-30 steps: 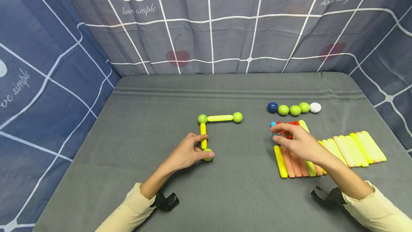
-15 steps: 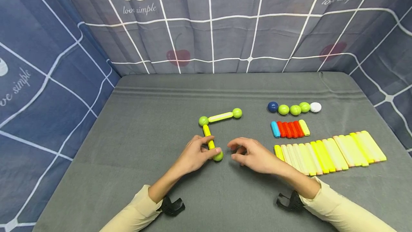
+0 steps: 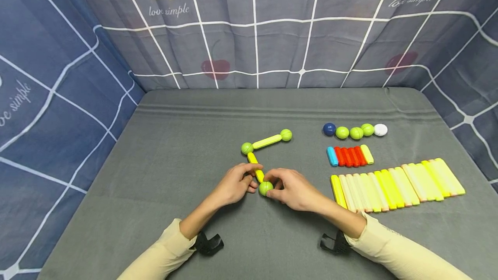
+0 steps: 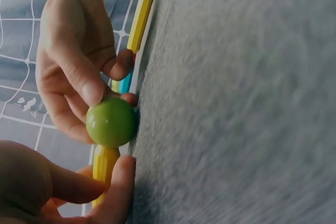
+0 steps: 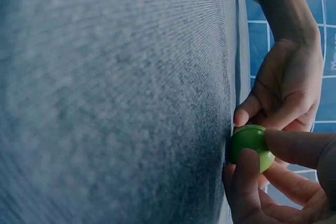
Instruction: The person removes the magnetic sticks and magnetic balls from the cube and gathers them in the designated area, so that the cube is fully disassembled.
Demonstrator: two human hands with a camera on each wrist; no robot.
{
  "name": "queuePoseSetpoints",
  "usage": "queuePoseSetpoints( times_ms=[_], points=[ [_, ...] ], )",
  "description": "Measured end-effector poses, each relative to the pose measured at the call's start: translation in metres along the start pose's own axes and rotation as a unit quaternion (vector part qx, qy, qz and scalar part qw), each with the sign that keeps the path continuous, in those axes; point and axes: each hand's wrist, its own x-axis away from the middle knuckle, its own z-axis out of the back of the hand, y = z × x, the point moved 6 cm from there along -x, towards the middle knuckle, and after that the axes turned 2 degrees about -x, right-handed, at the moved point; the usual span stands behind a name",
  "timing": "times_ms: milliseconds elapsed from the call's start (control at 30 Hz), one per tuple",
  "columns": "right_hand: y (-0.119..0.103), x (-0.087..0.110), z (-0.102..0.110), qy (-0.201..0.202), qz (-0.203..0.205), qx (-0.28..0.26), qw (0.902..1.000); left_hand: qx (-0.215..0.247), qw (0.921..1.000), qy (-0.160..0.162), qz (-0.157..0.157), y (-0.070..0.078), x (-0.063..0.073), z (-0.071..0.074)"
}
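Note:
A chain of green balls and yellow sticks lies bent in the middle of the table. My left hand pinches the yellow stick between thumb and fingers. At that stick's near end is a green ball, which my right hand grips from the right with thumb and fingers. In the right wrist view the ball sits low by the cloth, the left hand just behind it. The stick's far end meets a corner ball, from which a paler stick runs to an end ball.
To the right, dark blue, green and white balls form a row. Below them lie short blue, red and yellow sticks, then a long row of yellow and pale sticks. A checked curtain stands behind the grey table.
My right hand has come left from the stick rows and taken hold of the near green ball. The left hand has shifted from that ball onto the stick, and the chain has swung slightly right.

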Motion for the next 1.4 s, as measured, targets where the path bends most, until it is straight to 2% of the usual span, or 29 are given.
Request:
queuePoseSetpoints(
  times_ms=[100, 167, 267, 367, 567, 700, 867, 1100, 1233, 1400],
  points=[
    [0.000, 0.000, 0.000, 0.001, 0.000, -0.004, 1.0000, -0.016, 0.9999, 0.002, 0.004, -0.001, -0.002, 0.004],
    [0.000, 0.001, 0.000, 0.001, 0.004, -0.011, 0.9999, -0.050, 0.9986, 0.014, 0.008, -0.002, -0.003, 0.009],
    [0.001, 0.002, 0.001, 0.000, 0.010, -0.018, 0.9998, -0.108, 0.9934, 0.034, 0.019, -0.003, -0.007, 0.018],
    [0.004, 0.004, 0.002, -0.004, 0.013, -0.028, 0.9995, -0.160, 0.9861, 0.039, 0.016, -0.003, -0.010, 0.025],
    [0.008, 0.009, 0.007, -0.010, 0.006, -0.029, 0.9995, -0.218, 0.9755, 0.015, -0.025, 0.001, -0.013, 0.032],
    [0.006, 0.013, 0.009, -0.010, 0.012, 0.022, 0.9996, -0.219, 0.9751, 0.014, -0.031, 0.000, -0.011, 0.035],
    [0.000, 0.023, 0.008, -0.010, 0.022, 0.108, 0.9939, -0.204, 0.9784, 0.021, -0.023, -0.001, -0.007, 0.037],
    [0.004, 0.026, 0.019, 0.021, 0.010, 0.129, 0.9914, -0.186, 0.9813, 0.039, -0.032, -0.001, 0.000, 0.043],
    [0.011, 0.023, 0.032, 0.035, 0.012, 0.138, 0.9897, -0.167, 0.9847, 0.011, -0.049, -0.002, 0.005, 0.044],
    [0.014, 0.018, 0.040, 0.017, 0.024, 0.138, 0.9900, -0.125, 0.9899, -0.040, -0.053, -0.003, 0.012, 0.040]
  ],
)
